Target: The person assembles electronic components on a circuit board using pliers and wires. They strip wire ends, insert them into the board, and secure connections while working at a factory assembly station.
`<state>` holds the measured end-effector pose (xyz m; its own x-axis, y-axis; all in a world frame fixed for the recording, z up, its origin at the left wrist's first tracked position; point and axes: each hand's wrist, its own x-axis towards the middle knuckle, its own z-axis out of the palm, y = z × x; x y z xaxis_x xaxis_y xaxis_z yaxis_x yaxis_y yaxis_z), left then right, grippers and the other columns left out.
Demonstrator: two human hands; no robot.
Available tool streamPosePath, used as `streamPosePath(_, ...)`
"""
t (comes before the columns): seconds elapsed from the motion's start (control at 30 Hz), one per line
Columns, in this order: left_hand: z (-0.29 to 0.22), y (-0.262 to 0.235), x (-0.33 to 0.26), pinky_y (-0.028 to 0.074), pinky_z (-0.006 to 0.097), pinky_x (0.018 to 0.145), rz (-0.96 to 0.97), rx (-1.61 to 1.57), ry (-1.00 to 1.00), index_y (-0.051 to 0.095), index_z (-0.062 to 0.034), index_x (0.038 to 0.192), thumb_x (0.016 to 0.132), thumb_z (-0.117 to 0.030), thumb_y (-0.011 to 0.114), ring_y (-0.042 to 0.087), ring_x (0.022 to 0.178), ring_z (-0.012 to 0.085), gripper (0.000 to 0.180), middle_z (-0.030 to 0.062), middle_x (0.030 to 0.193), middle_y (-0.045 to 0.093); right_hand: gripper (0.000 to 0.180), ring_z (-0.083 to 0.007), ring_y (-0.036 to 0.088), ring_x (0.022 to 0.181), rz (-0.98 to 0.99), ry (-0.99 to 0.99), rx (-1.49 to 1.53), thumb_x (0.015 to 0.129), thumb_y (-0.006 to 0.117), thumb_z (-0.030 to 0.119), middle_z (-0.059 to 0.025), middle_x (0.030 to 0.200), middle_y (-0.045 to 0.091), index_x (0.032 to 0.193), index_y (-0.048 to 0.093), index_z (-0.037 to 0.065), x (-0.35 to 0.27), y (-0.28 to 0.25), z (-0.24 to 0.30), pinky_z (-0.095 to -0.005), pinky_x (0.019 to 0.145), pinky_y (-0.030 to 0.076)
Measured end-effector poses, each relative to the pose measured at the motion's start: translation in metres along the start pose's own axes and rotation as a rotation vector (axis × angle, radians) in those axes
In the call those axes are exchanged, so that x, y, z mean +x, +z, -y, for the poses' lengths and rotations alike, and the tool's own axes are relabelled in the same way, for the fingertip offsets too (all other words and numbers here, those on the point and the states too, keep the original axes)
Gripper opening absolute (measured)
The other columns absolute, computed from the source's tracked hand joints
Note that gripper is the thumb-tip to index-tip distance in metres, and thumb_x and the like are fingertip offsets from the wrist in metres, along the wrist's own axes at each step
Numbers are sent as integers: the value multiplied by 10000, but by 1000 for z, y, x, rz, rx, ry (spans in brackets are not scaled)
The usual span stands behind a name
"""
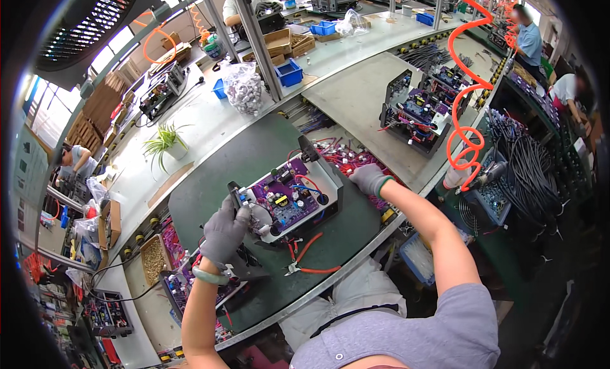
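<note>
A purple circuit board in a grey metal frame (289,194) lies on the dark green mat (210,191) in front of me. My left hand (223,232), in a grey glove, grips the frame's near left corner by a black bracket. My right hand (368,178), also gloved, reaches past the frame's right side into a pile of small red and white wired parts (356,160); whether it holds one is hidden. Red-handled cutters (304,259) lie on the mat just below the frame.
More purple boards in frames (419,111) stand on the grey bench to the right. An orange coiled air hose (467,89) hangs there. A potted plant (168,143), blue bins (289,72) and a bag of parts (244,89) sit behind. Other people work at far benches.
</note>
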<state>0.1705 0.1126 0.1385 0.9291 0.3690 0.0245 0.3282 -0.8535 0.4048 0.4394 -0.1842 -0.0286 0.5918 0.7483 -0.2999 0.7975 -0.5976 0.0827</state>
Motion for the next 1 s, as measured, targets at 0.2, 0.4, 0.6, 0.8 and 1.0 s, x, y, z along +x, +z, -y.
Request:
streamPosePath(0.2,-4,-1,-2,510,516,819,-91,45,14,526,-79,1336,942,-412,565,666,931,431,517,244,1007,679,151,-350,688,839,-438,142,356,855,622,209,-165,843,687,929,731,136,-17,-5,-51,-467,743,537)
streamPosePath(0.4,-38,-6,3,525,443,922,-550,170,456,549,-69,1351,860,-182,709,661,1043,332,528,209,1257,611,178,-132,623,682,-692,144,1159,902,709,198,-47,738,666,1011,729,59,-84,-102,-46,-295,618,488)
streamPosePath(0.6,-124,-2,13,546,336,886,-2,-620,360,575,-51,1338,930,-197,671,687,976,214,444,132,1143,675,149,-22,505,609,-441,-154,1570,950,680,134,36,749,605,1017,702,2,-139,-213,31,-198,530,405)
streamPosePath(0.8,-145,-1,18,546,284,700,358,-744,184,659,-18,1169,1010,-256,585,673,816,132,296,73,910,702,244,-17,498,582,-461,-204,1679,945,682,127,13,787,607,1156,646,11,-120,-226,70,-178,513,397)
streamPosePath(1.0,-115,-1,-9,528,218,584,537,-1189,-88,626,-8,1225,1062,-262,479,660,696,96,336,56,986,698,279,-21,495,595,-728,-250,1839,987,657,168,26,802,584,1207,609,3,-94,-216,80,-186,512,420)
